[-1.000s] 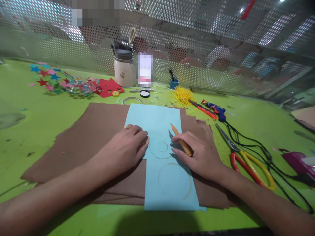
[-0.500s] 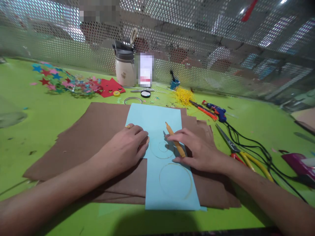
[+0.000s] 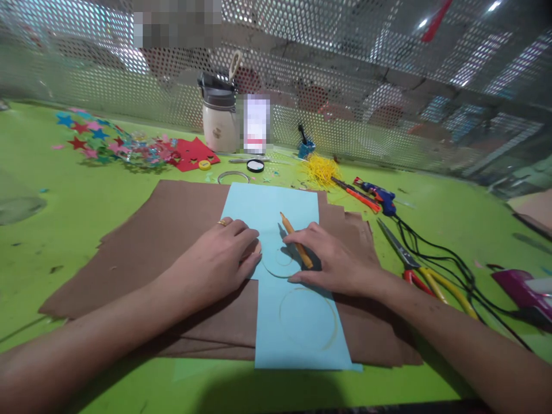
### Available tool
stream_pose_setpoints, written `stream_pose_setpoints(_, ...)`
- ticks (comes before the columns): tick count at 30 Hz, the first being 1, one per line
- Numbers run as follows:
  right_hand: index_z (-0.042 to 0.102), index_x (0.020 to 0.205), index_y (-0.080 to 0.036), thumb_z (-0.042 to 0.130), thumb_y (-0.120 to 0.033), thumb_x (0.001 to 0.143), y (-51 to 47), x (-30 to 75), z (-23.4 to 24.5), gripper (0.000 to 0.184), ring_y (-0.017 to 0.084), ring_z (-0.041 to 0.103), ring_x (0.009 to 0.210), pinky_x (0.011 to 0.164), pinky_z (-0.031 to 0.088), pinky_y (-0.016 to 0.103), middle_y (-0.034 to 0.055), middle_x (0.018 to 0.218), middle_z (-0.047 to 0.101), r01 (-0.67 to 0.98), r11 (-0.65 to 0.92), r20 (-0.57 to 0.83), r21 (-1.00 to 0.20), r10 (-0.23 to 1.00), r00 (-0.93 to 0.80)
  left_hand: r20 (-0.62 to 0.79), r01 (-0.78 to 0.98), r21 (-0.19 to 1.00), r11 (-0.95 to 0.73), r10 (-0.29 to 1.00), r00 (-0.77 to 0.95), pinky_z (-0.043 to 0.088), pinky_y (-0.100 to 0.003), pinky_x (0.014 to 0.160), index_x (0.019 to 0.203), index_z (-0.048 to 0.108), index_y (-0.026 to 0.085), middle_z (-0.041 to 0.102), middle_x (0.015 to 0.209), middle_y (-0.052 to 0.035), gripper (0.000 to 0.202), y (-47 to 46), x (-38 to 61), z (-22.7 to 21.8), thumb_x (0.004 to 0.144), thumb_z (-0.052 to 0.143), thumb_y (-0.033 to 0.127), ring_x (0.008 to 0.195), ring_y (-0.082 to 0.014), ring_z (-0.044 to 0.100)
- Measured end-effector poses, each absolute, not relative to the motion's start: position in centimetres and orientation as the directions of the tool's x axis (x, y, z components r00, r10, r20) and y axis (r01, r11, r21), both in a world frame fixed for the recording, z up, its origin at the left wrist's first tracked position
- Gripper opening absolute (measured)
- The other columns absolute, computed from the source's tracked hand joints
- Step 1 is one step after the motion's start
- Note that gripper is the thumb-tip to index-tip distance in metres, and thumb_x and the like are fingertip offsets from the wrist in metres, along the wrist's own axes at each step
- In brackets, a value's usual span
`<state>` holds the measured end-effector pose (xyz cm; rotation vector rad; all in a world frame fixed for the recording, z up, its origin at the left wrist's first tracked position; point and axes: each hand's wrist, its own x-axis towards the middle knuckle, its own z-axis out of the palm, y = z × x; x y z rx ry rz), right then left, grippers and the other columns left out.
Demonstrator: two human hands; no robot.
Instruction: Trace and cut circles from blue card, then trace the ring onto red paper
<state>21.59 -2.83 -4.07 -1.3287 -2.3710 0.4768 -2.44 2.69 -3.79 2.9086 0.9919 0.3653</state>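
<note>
A light blue sheet (image 3: 297, 339) lies on brown paper sheets (image 3: 172, 230) in the middle of the green table. Two circles are drawn on the blue sheet, the nearer one (image 3: 307, 317) fully visible. My left hand (image 3: 219, 259), a ring on one finger, presses flat with fingers together on the sheet's left edge, beside the upper circle. My right hand (image 3: 332, 259) is closed around an orange pencil (image 3: 296, 248), its fingertips resting at the right side of the upper circle. The pencil's far end points away from me.
Red-and-yellow scissors (image 3: 426, 270), a blue glue gun (image 3: 379, 194) with black cable and a purple tool (image 3: 524, 286) lie right. At the back stand a lidded jar (image 3: 218, 118), a white bottle (image 3: 256, 123), yellow shreds (image 3: 321, 168), star cutouts (image 3: 107, 144) and red paper (image 3: 192, 154). Perforated metal screen (image 3: 388, 115) behind.
My right hand with the pencil has slid left onto the blue sheet, toward the upper circle. My left hand has stayed in place.
</note>
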Motion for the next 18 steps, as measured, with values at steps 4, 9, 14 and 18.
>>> stream_pose_setpoints(4,0.054,0.122,-0.019,0.078,-0.028,0.08,-3.3,21.2,-4.3,0.05,0.027,0.054,0.105,0.091,0.049,0.047,0.0103,0.112,0.064,0.743,0.486,0.186,-0.46,0.871,-0.455,0.193,0.598,0.122,-0.792,0.61,0.769,0.044,-0.044,0.086,0.093,0.064,0.016,0.06,0.088,-0.0091,0.028,2.6,-2.5,-3.6,0.1,0.041,0.03,0.089,-0.028,0.056)
stream_pose_setpoints(9,0.054,0.122,-0.018,0.08,-0.035,0.078,-3.6,20.9,-4.4,0.054,0.029,0.052,0.111,0.095,0.046,0.048,0.0112,0.115,0.062,0.773,0.45,0.182,-0.447,0.892,-0.414,0.172,0.611,0.115,-0.783,0.622,0.764,0.044,-0.043,0.083,0.091,0.064,0.017,0.057,0.088,-0.0085,0.026,2.5,-2.6,-3.5,0.099,0.043,0.03,0.086,-0.0269,0.055)
stream_pose_setpoints(14,0.058,0.112,-0.016,0.079,-0.05,0.075,-4.6,19.4,-4.1,0.054,0.03,0.06,0.099,0.085,0.05,0.048,0.0121,0.108,0.064,0.882,0.26,0.141,-0.392,0.965,-0.222,0.178,0.625,0.1,-0.775,0.632,0.755,0.045,-0.043,0.081,0.092,0.064,0.017,0.057,0.088,-0.0089,0.027,2.4,-2.6,-3.6,0.099,0.043,0.031,0.084,-0.0267,0.056)
stream_pose_setpoints(18,0.061,0.105,-0.022,0.076,-0.064,0.071,-5.1,19.3,-3.8,0.056,0.028,0.063,0.082,0.077,0.049,0.045,0.0072,0.088,0.068,0.911,0.223,0.249,-0.346,0.958,-0.14,0.165,0.621,0.077,-0.78,0.624,0.764,0.045,-0.043,0.083,0.09,0.065,0.016,0.057,0.088,-0.0094,0.027,2.3,-2.6,-3.4,0.099,0.043,0.03,0.087,-0.0272,0.056)
